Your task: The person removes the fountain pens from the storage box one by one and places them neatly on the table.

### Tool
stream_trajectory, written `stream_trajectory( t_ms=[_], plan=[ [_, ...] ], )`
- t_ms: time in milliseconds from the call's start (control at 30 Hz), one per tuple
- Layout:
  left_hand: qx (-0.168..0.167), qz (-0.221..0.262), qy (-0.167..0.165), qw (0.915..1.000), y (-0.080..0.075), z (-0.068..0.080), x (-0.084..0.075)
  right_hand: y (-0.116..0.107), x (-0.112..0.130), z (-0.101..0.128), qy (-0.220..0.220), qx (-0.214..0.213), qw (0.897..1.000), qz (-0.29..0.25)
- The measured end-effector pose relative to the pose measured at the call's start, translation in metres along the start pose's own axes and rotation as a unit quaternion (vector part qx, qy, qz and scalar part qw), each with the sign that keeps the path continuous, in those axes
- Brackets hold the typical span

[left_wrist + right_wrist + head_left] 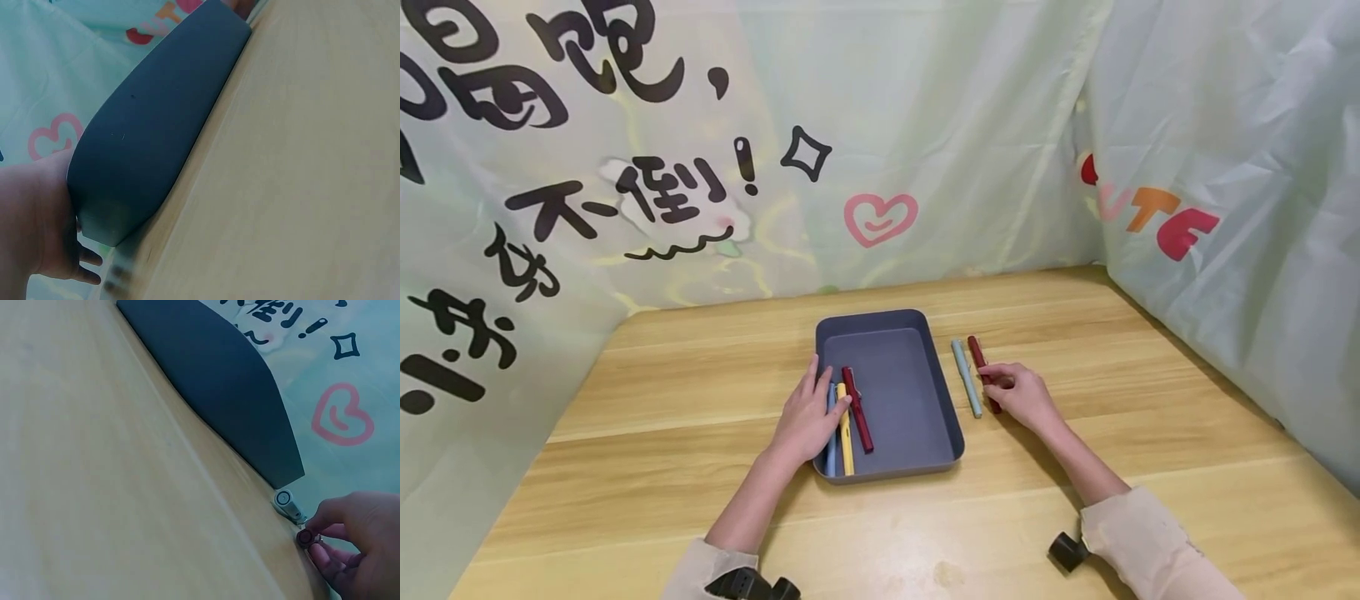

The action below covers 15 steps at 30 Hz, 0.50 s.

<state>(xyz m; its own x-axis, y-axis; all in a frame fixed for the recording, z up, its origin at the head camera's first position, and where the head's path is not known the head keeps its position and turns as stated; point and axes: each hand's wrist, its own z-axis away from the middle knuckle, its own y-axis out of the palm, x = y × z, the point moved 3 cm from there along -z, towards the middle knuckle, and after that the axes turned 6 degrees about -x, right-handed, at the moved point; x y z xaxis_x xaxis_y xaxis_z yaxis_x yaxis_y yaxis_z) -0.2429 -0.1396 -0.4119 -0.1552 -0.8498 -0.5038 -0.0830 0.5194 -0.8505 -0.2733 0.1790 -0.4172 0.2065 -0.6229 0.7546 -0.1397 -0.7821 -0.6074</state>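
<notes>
A grey rectangular tray (891, 400) stands on the table. My left hand (808, 417) rests across its left wall, fingers fairly straight, thumb reaching inside over the pens. Inside lie a blue pen (831, 454), partly hidden by that hand, a yellow pen (847, 442) and a dark red pen (860, 421). To the right of the tray, my right hand (1022, 398) pinches a second dark red pen (976, 352) between thumb and fingers; its round end (305, 537) shows in the right wrist view. A light blue pen (966, 379) lies just left of it, near the tray's wall.
The wooden table (685, 425) extends to either side of the tray. Behind it hangs a pale printed curtain (970, 125) with black lettering and a pink heart, and another curtain side (1247, 333) borders the table's right edge.
</notes>
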Motion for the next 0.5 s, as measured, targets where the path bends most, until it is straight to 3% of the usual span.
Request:
stream_trajectory(
  t_ms=[500],
  plan=[
    [-0.006,0.002,0.003,1.0000,-0.0002,0.0008,-0.0002,0.0012,-0.0025,0.0011,0.001,-0.013,1.000,-0.005]
  ],
)
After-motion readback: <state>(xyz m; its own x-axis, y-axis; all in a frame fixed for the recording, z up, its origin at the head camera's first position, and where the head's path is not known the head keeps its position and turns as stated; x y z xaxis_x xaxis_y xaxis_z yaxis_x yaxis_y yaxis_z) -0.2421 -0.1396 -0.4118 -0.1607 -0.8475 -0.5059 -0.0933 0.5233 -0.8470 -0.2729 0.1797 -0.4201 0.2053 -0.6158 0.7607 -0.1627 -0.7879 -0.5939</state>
